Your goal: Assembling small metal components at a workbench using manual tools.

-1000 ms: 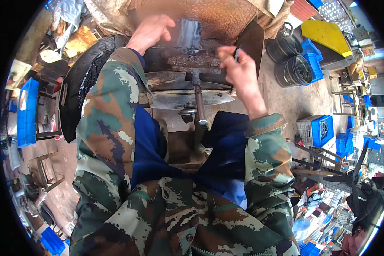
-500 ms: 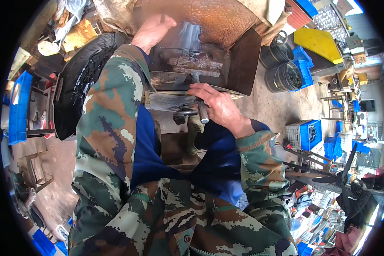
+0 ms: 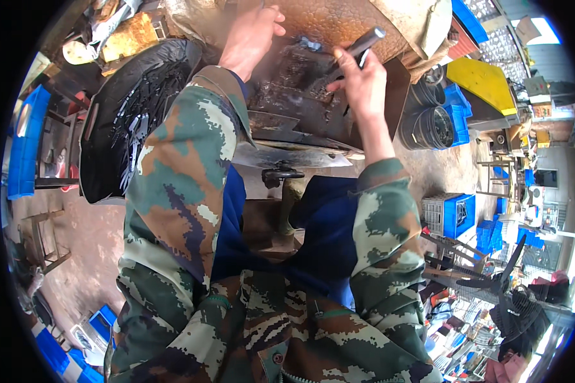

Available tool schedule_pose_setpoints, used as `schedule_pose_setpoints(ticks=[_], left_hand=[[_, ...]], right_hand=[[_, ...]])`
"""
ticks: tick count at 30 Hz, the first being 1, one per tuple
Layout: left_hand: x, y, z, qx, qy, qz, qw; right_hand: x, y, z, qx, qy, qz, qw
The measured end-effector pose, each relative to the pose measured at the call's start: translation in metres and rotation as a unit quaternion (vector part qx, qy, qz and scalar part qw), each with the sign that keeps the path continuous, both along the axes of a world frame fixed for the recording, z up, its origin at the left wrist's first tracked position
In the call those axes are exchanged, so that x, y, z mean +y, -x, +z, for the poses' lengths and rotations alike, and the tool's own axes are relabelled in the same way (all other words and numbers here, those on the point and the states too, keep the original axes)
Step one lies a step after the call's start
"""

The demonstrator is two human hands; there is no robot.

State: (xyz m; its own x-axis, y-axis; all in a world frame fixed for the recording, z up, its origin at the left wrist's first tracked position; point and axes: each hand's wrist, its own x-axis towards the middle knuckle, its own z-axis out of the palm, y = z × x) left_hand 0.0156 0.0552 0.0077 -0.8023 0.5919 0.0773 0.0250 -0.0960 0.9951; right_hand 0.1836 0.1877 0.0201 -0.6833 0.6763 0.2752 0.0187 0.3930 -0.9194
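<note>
Right hand (image 3: 362,82), top centre of frame, was clenched around a dark cylindrical metal rod (image 3: 358,47); the rod's lighter tip stuck out up and to the right, above the fist. Left hand (image 3: 254,35), top centre-left, lay flat with fingers loosely spread on the rusty brown metal plate (image 3: 338,22), holding nothing. Between the two hands sat a small grey metal piece (image 3: 308,44) on the dark, scorched tabletop (image 3: 294,102); contact with either hand was too blurred to tell. Both forearms wore camouflage sleeves (image 3: 179,166) over blue trousers. A large black round pan of metal scrap (image 3: 131,108) stood just left of the left forearm. Black stacked buckets (image 3: 431,127) and blue plastic crates (image 3: 457,214) were on the concrete floor at the right; a yellow sheet (image 3: 479,83) sat at the upper right
</note>
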Motion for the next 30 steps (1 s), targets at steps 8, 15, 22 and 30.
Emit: schedule_pose_setpoints(ticks=[8,15,22,30], left_hand=[[0.002,-0.001,-0.009,0.166,0.119,0.084,0.975],[0.0,-0.007,-0.003,0.067,0.013,0.027,0.997],[0.005,-0.024,0.008,0.053,-0.045,-0.068,0.995],[-0.018,-0.141,-0.017,0.08,0.066,-0.04,0.994]], right_hand=[[0.044,0.056,0.004,-0.041,-0.017,-0.032,0.998],[0.055,0.068,-0.002,-0.003,0.011,-0.016,1.0],[0.055,0.078,0.007,-0.023,-0.005,-0.015,1.0],[0.063,0.076,0.001,-0.043,-0.033,-0.024,0.998]])
